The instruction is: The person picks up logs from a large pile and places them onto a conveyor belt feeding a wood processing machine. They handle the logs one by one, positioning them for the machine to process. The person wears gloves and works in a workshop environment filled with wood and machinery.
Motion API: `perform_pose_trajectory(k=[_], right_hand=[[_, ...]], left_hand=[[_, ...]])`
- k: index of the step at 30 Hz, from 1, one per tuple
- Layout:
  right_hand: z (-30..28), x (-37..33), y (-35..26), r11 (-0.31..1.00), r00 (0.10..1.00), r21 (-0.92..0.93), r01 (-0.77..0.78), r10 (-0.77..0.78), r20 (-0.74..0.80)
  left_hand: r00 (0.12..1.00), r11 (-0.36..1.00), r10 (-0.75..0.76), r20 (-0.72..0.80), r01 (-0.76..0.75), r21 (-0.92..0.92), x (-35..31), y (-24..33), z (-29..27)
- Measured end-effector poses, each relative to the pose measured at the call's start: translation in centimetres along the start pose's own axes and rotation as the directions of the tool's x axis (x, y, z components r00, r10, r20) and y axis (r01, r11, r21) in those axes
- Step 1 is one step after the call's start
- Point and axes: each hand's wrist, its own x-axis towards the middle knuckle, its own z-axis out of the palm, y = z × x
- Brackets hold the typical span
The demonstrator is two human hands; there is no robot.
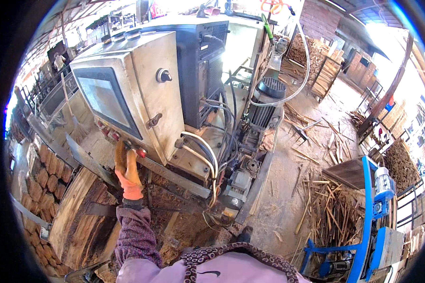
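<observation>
My left hand [126, 167], in an orange work glove with stained fingers, reaches up to the lower edge of a cream metal control box [153, 94]. Its fingers are stretched out at a row of red push buttons [113, 135], and the glove covers part of that row. Just right of the fingertips is another red button [141, 153]. Above the hand, a dark-framed screen [101, 100] fills the front of the box. A black rotary knob [164, 75] and a latch [154, 120] are on its side. My right hand does not show.
Left of my arm lies a large sawn log [78, 221], with stacked timber [49, 174] beyond. An electric motor [264, 111] and cables [226, 122] sit right of the box. Wood strips [333, 212] and a rake [301, 133] lie on the floor near a blue machine frame [367, 207].
</observation>
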Motion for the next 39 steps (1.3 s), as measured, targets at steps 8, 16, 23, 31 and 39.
perform_pose_trajectory(k=[8,16,23,31,39], right_hand=[[-3.9,5.8,-17.1,0.99,0.987,-0.046,-0.131,0.125,-0.103],[-5.9,6.1,-21.1,0.962,0.988,-0.229,-0.147,0.13,-0.09],[-7.0,6.0,-18.4,0.95,0.98,-0.245,-0.191,0.171,-0.1],[-7.7,5.0,-17.0,0.955,0.977,-0.225,-0.192,0.164,-0.136],[-8.5,3.7,-15.5,0.954,0.974,-0.236,-0.184,0.145,-0.175]], left_hand=[[0.991,0.977,0.121,0.051,-0.128,0.173,-0.5,1.7,-1.5],[0.985,0.987,-0.15,-0.082,0.145,-0.066,1.6,1.6,-0.1],[0.972,0.979,-0.195,-0.13,0.184,-0.093,-0.5,1.0,2.8],[0.978,0.999,0.022,-0.208,-0.014,0.042,-0.5,0.7,5.5],[0.966,0.987,0.03,-0.255,0.011,0.159,-0.6,-0.9,5.2]])
